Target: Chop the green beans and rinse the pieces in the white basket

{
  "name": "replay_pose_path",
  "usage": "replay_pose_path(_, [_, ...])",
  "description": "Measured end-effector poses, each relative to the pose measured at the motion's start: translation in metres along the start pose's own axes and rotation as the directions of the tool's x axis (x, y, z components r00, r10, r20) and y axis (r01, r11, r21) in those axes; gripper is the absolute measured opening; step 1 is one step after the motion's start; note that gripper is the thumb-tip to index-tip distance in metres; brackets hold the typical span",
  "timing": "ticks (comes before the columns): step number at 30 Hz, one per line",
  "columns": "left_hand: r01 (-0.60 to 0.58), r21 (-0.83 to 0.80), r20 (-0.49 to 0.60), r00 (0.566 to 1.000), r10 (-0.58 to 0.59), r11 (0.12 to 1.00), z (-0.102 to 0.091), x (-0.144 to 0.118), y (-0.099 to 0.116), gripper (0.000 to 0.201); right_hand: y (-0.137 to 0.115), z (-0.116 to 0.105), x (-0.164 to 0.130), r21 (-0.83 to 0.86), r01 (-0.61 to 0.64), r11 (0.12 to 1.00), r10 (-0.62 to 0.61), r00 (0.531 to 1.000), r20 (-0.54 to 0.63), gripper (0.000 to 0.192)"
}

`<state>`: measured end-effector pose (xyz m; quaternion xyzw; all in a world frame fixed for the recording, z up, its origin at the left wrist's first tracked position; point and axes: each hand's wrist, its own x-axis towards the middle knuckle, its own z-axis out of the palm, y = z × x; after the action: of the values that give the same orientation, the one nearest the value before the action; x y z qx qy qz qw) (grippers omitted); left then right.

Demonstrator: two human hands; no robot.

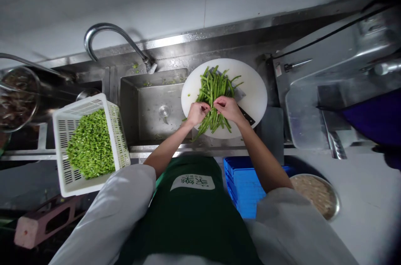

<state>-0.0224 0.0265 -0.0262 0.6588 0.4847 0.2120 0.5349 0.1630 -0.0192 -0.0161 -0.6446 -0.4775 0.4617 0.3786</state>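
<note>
Beans (pixel 214 89) bundled on board (pixel 253 89), long axis running away from body, slightly tilted. Left hand (pixel 196 113) and right hand (pixel 228 108) side by side, both pinching bundle mid-length. Knife (pixel 247 117) under right hand.

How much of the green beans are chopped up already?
Done: the basket holds a heap of chopped beans. In hand: left hand and right hand gather whole beans on the board. Left: that whole bunch is uncut.

Both hands, left (pixel 197 113) and right (pixel 228 108), meet (fingers curled), forearms converging.
</note>
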Motion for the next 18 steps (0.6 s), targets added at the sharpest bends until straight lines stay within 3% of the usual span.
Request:
replay_pose_path(5, [-0.043, -0.17, 0.101, 0.993, 0.061, 0.985, -0.013, 0.001, 0.004, 0.005, -0.011, 0.0, 0.006, 0.145, -0.116, 0.983, 0.128, 0.989, -0.078, 0.027])
replay_pose_path(9, [-0.117, -0.292, 0.161, 0.972, 0.17, 0.949, -0.02, 0.006, 0.011, 0.008, -0.025, -0.001, 0.015, 0.139, -0.2, 0.97, 0.204, 0.979, -0.013, 0.033])
replay_pose_path(11, [-0.112, -0.358, 0.165, 0.969, 0.181, 0.927, -0.023, 0.009, 0.01, 0.013, -0.031, 0.0, 0.019, 0.09, -0.248, 0.965, 0.248, 0.969, 0.007, 0.034])
replay_pose_path(14, [-0.098, -0.43, 0.063, 0.989, 0.138, 0.898, -0.029, 0.013, 0.003, 0.018, -0.036, 0.002, 0.023, -0.085, -0.284, 0.955, 0.285, 0.959, -0.006, 0.036])
replay_pose_path(18, [-0.038, -0.301, 0.028, 0.998, 0.049, 0.953, -0.029, 0.012, -0.007, 0.016, -0.032, 0.005, 0.03, -0.334, -0.185, 0.924, 0.194, 0.981, -0.007, 0.038])
